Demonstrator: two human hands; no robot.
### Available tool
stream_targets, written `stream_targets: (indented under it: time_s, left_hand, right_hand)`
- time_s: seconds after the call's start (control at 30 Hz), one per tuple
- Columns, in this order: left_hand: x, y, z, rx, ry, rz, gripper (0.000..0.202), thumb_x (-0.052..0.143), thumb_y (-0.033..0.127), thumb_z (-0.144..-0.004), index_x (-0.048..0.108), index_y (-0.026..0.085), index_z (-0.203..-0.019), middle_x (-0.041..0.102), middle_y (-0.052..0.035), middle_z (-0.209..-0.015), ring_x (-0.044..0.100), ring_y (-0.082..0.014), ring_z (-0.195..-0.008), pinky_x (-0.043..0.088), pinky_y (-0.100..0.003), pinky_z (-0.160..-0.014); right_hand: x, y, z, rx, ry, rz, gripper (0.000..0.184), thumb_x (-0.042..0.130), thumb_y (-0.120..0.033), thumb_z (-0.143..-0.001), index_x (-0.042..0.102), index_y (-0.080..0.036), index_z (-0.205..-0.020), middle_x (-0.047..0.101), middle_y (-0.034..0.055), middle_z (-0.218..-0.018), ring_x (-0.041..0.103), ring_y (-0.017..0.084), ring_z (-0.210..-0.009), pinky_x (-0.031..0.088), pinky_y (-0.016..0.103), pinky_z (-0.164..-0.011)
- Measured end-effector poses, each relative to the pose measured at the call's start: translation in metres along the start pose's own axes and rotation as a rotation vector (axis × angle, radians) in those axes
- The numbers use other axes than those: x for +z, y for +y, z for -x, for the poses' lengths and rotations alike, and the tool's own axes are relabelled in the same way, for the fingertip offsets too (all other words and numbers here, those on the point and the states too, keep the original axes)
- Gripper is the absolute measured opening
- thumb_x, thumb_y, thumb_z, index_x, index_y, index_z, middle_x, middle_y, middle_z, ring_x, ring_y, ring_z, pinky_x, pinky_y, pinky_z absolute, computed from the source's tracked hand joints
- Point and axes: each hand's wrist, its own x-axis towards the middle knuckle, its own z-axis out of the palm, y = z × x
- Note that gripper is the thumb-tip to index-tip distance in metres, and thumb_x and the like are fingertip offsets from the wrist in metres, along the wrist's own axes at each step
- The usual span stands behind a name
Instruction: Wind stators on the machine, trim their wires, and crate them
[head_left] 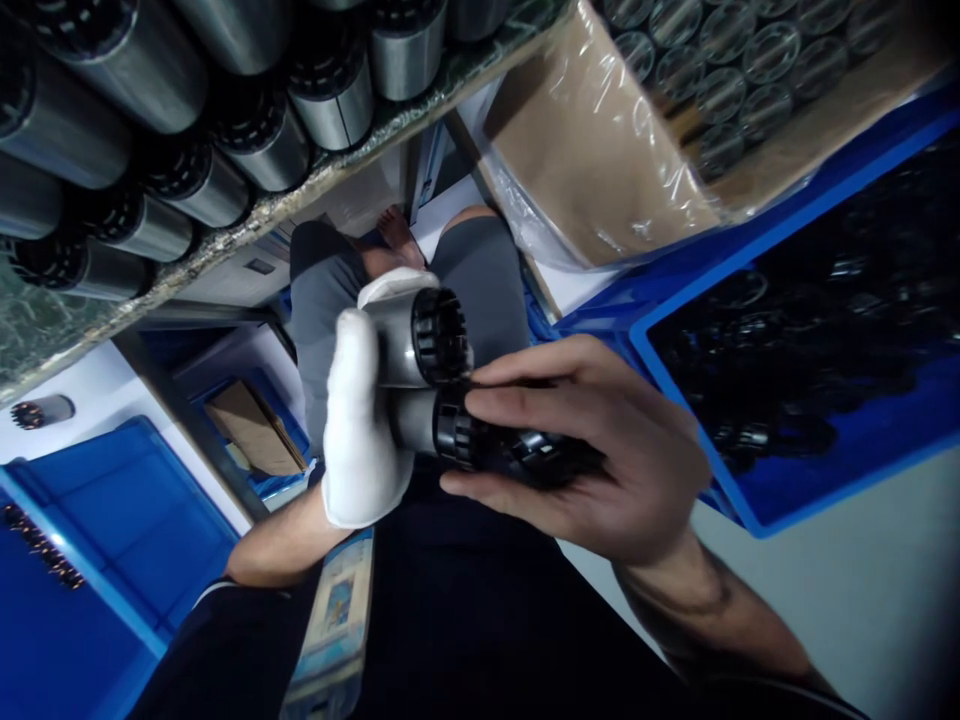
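My left hand [356, 440], in a white glove, is closed around two silver metal cylinders held side by side. The upper cylinder [397, 340] ends in a black ribbed cap facing right. Just below it, the lower cylinder [415, 420] has a similar black ring at its end. My right hand [600, 430] is bare, its fingers wrapped round black plastic parts [544, 450] and set against the lower cylinder's black end. Whether those parts are joined to the cylinder I cannot tell; the palm hides some of them.
Several capped silver cylinders [330, 100] stand on a shelf [262, 215] at upper left. A plastic-lined carton [592, 150] at upper right holds clear tubes. Beside it, a blue crate [739, 500] contains black parts. At left is a blue bin [142, 500], with a loose cylinder [52, 411] nearby.
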Motion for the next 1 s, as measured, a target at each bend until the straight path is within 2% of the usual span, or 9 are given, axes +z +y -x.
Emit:
stream_targets:
  time_s: [0.13,0.27,0.4,0.5,0.6,0.73,0.87,0.93,1.0]
  left_hand:
    - [0.002,-0.002,-0.004,-0.037,0.025,0.162,0.042,0.071,0.066,-0.108,0.083,0.026,-0.120,0.081,-0.0063,-0.129,0.076,-0.0319,-0.134,0.061,-0.050,-0.124]
    - [0.001,-0.007,-0.006,-0.079,-0.001,0.141,0.040,0.070,0.067,-0.108,0.083,0.030,-0.116,0.082,-0.0047,-0.130,0.076,-0.0319,-0.136,0.060,-0.050,-0.129]
    - [0.001,-0.013,-0.008,-0.051,-0.013,0.166,0.045,0.076,0.069,-0.104,0.084,0.028,-0.119,0.083,-0.0020,-0.135,0.073,-0.0344,-0.146,0.052,-0.049,-0.137]
    - [0.000,-0.019,-0.008,-0.031,0.015,0.159,0.050,0.074,0.074,-0.105,0.084,0.027,-0.121,0.084,-0.0012,-0.136,0.070,-0.0361,-0.152,0.047,-0.051,-0.141]
    - [-0.002,-0.024,-0.008,-0.020,0.018,0.122,0.048,0.068,0.073,-0.109,0.084,0.029,-0.123,0.084,-0.0018,-0.133,0.070,-0.0355,-0.152,0.049,-0.053,-0.140]
    - [-0.002,-0.028,-0.009,-0.047,0.020,0.146,0.049,0.068,0.072,-0.109,0.082,0.029,-0.127,0.082,-0.0034,-0.139,0.066,-0.0349,-0.156,0.051,-0.049,-0.138]
    - [0.006,-0.019,-0.007,-0.112,0.068,0.172,0.064,0.059,0.086,-0.106,0.081,0.027,-0.121,0.085,-0.0080,-0.132,0.069,-0.0400,-0.150,0.059,-0.052,-0.127]
    - [0.009,-0.012,-0.003,-0.140,0.041,0.192,0.063,0.057,0.085,-0.107,0.082,0.029,-0.119,0.085,-0.0086,-0.128,0.067,-0.0409,-0.152,0.061,-0.054,-0.124]
    - [0.007,-0.006,0.001,-0.132,0.018,0.216,0.055,0.061,0.078,-0.109,0.082,0.028,-0.120,0.084,-0.0090,-0.131,0.065,-0.0404,-0.155,0.062,-0.054,-0.123]
  right_hand:
    - [0.006,0.006,0.002,-0.004,0.002,-0.009,0.051,0.105,-0.041,-0.088,0.084,-0.043,-0.134,0.079,0.0071,-0.127,0.082,0.032,-0.106,0.074,0.046,-0.087]
    - [0.008,0.008,0.002,0.012,0.020,0.003,0.051,0.102,-0.037,-0.090,0.083,-0.045,-0.136,0.078,0.0066,-0.120,0.080,0.031,-0.098,0.072,0.046,-0.080]
    - [0.010,0.007,0.001,0.048,0.044,0.004,0.054,0.101,-0.030,-0.090,0.080,-0.048,-0.137,0.081,0.0065,-0.114,0.079,0.033,-0.094,0.071,0.051,-0.082]
    - [0.014,0.009,0.000,-0.017,0.076,0.024,0.052,0.103,-0.033,-0.088,0.082,-0.043,-0.134,0.081,0.0073,-0.112,0.078,0.031,-0.088,0.070,0.049,-0.075]
    - [0.018,0.014,0.000,-0.063,0.088,0.024,0.049,0.105,-0.034,-0.087,0.083,-0.035,-0.130,0.081,0.0076,-0.108,0.078,0.029,-0.086,0.070,0.045,-0.071]
    - [0.022,0.017,-0.001,-0.023,0.080,0.008,0.048,0.106,-0.034,-0.086,0.082,-0.034,-0.128,0.082,0.0067,-0.107,0.080,0.031,-0.090,0.072,0.047,-0.075]
    - [0.029,0.021,0.004,-0.094,0.288,0.089,0.050,0.112,-0.040,-0.076,0.084,-0.031,-0.116,0.082,0.0082,-0.117,0.080,0.030,-0.087,0.072,0.050,-0.075]
    - [0.033,0.023,0.007,-0.161,0.366,0.124,0.045,0.114,-0.034,-0.074,0.082,-0.028,-0.104,0.082,0.0084,-0.121,0.079,0.025,-0.081,0.071,0.046,-0.070]
    - [0.034,0.023,0.010,-0.201,0.348,0.160,0.035,0.109,-0.022,-0.078,0.079,-0.028,-0.096,0.083,0.0079,-0.122,0.079,0.023,-0.081,0.070,0.043,-0.069]
